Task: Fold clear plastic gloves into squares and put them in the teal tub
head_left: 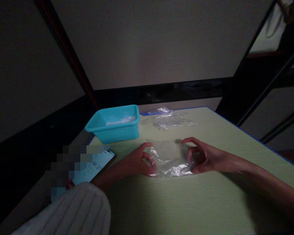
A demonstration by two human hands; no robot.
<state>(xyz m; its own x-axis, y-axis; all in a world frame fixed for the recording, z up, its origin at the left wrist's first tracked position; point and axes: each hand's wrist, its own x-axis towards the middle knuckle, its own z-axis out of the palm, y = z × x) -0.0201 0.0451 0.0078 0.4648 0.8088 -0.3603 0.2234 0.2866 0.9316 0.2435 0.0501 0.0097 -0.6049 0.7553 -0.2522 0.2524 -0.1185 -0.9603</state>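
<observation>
A thin clear plastic bag point(171, 163) lies spread over the pale tabletop between my two hands, creased and shiny along its near edge. My left hand point(142, 160) has its fingers curled at the bag's left side, with thumb and lower fingers closed on the near left corner and the index finger stretched out. At the opposite side, my right hand point(202, 157) pinches the near right corner with its thumb and curled fingers, while its index finger arches above. Beyond them, more crumpled clear plastic bags point(170, 119) lie near the far table edge.
A turquoise plastic tub point(117, 130) stands at the back left with something whitish and filmy inside. A phone point(94, 166) with a lit screen showing digits lies left of my forearm, partly pixelated. The table point(181, 205) has a blue edge and abuts a panelled wall point(149, 45).
</observation>
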